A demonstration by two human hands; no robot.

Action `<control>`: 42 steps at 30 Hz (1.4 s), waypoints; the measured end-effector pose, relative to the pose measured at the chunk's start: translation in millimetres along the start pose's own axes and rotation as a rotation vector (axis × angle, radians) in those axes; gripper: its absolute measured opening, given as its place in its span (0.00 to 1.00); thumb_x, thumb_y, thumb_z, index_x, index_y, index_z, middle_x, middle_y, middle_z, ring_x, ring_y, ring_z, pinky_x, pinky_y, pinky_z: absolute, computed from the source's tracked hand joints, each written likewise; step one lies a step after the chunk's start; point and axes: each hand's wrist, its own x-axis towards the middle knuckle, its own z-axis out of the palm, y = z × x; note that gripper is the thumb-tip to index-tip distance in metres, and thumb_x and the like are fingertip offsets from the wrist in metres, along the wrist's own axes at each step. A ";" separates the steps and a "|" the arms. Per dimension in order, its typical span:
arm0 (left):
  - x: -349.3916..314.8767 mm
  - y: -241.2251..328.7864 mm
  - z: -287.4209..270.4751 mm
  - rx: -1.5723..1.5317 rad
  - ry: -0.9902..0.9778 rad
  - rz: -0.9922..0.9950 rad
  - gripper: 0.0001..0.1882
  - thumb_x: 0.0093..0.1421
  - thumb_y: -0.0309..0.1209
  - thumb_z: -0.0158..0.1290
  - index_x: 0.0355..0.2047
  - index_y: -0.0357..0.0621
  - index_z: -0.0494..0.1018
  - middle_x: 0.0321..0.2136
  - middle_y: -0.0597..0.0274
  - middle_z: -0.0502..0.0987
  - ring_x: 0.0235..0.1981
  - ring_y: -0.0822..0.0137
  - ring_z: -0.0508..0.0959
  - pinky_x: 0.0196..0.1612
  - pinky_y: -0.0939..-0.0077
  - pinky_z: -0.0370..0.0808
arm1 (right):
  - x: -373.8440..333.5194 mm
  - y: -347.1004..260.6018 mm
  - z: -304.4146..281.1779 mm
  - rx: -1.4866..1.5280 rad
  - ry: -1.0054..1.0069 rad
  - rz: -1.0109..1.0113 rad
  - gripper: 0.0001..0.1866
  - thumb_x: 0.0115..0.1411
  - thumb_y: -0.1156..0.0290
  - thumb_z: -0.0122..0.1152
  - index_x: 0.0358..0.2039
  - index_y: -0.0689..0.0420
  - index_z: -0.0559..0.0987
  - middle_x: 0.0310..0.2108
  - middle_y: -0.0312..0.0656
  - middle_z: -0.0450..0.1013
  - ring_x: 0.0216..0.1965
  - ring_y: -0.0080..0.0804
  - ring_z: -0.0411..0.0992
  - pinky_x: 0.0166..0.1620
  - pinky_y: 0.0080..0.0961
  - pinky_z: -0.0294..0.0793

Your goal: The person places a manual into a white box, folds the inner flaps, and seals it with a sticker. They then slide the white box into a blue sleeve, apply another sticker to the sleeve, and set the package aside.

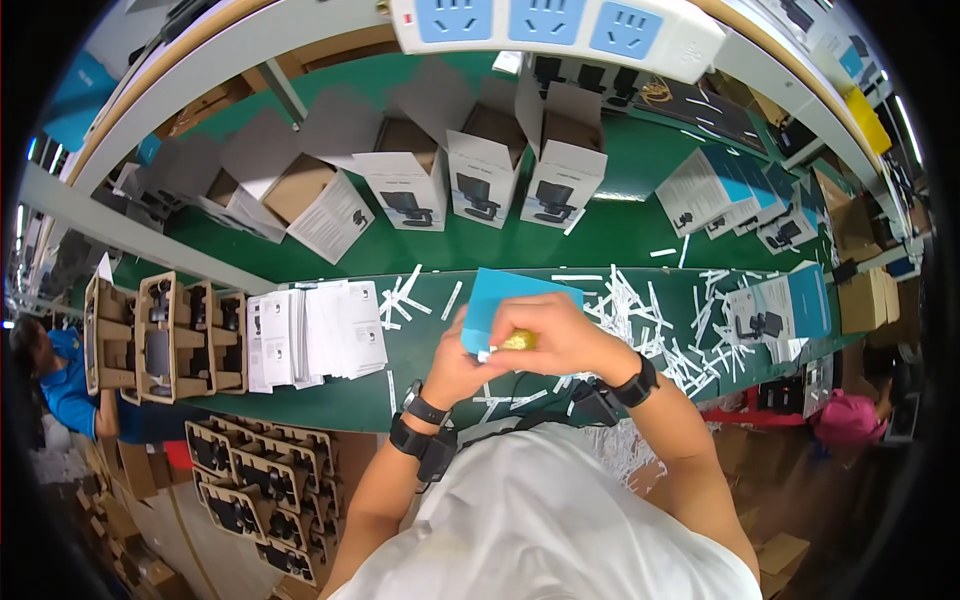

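Near the front edge of the green table, my two hands meet over a bright blue box or panel (505, 292). My left hand (458, 368) is closed against its near left side, with the fingertips partly hidden. In the curled fingers of my right hand (570, 335) is a small shiny gold object (519, 341), whose exact kind I cannot make out. A small white piece shows between the fingertips of both hands. Each wrist wears a black band with a dark device.
Open white cartons (480, 185) line the back of the table. Stacked leaflets (320, 335) and cardboard trays (165, 335) stand left. Paper strips (640, 320) lie scattered right, beside a blue-and-white box (775, 310). A power strip (560, 30) hangs above. People work at both sides.
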 end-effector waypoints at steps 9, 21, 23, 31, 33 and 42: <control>17.0 29.0 12.4 0.124 0.442 0.199 0.45 0.42 0.40 0.76 0.59 0.42 0.68 0.55 0.49 0.72 0.65 0.43 0.64 0.62 0.51 0.69 | -147.1 81.6 -52.5 -0.246 0.473 0.943 0.28 0.48 0.59 0.79 0.46 0.59 0.79 0.28 0.36 0.71 0.27 0.22 0.66 0.33 0.21 0.68; 2.9 -16.7 -15.3 0.865 0.093 0.427 0.37 0.45 0.49 0.71 0.56 0.52 0.77 0.55 0.52 0.72 0.57 0.46 0.70 0.62 0.40 0.65 | -117.9 30.5 61.6 -0.216 0.633 0.273 0.24 0.45 0.76 0.77 0.46 0.52 0.85 0.47 0.39 0.73 0.24 0.22 0.68 0.26 0.20 0.69; 4.1 0.1 -16.1 0.922 0.027 0.385 0.38 0.48 0.50 0.69 0.58 0.52 0.74 0.56 0.52 0.71 0.58 0.47 0.70 0.64 0.40 0.62 | -118.2 29.0 58.1 -0.254 0.602 0.283 0.25 0.44 0.75 0.77 0.47 0.51 0.85 0.48 0.40 0.73 0.23 0.23 0.67 0.26 0.19 0.70; 1.2 15.1 30.4 1.185 -0.150 0.213 0.42 0.56 0.39 0.62 0.68 0.37 0.59 0.69 0.45 0.59 0.69 0.46 0.61 0.69 0.50 0.59 | -116.6 24.2 75.8 -0.373 0.527 0.215 0.25 0.48 0.79 0.69 0.50 0.52 0.82 0.52 0.43 0.78 0.29 0.32 0.79 0.28 0.23 0.77; 8.0 3.2 26.8 1.203 -0.100 0.301 0.40 0.55 0.38 0.63 0.66 0.37 0.63 0.68 0.45 0.62 0.68 0.48 0.64 0.66 0.52 0.63 | -118.1 48.7 70.1 -0.295 0.450 0.155 0.28 0.48 0.72 0.73 0.52 0.52 0.81 0.59 0.48 0.72 0.32 0.33 0.80 0.30 0.24 0.78; 63.4 33.1 -15.6 1.129 -0.272 0.393 0.51 0.48 0.56 0.67 0.66 0.42 0.64 0.64 0.33 0.60 0.63 0.31 0.61 0.64 0.38 0.58 | -90.1 86.1 23.4 0.133 0.261 0.189 0.44 0.42 0.61 0.83 0.62 0.42 0.75 0.74 0.56 0.44 0.37 0.37 0.79 0.35 0.25 0.81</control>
